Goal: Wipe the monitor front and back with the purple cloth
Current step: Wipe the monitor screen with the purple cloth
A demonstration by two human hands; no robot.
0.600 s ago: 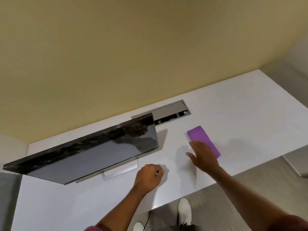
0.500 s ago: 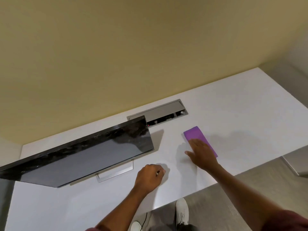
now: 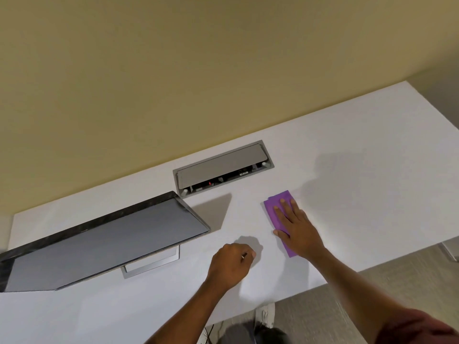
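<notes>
The dark monitor (image 3: 104, 242) stands on its silver stand (image 3: 151, 264) at the left of the white desk (image 3: 360, 170), screen facing me. The folded purple cloth (image 3: 274, 203) lies flat on the desk to the right of the monitor. My right hand (image 3: 295, 228) rests flat on top of the cloth, fingers spread, covering its middle. My left hand (image 3: 231, 265) is curled into a fist on the desk, between the monitor stand and the cloth, holding nothing I can see.
A grey cable hatch (image 3: 223, 167) is set into the desk behind the cloth, its lid partly open. A yellowish wall (image 3: 198, 70) rises behind the desk. The desk's front edge runs near my shoes (image 3: 267, 316), over grey flooring.
My right hand has slid forward and flattened onto the purple cloth. The view has shifted, so the monitor sits lower left. My left fist has stayed in place.
</notes>
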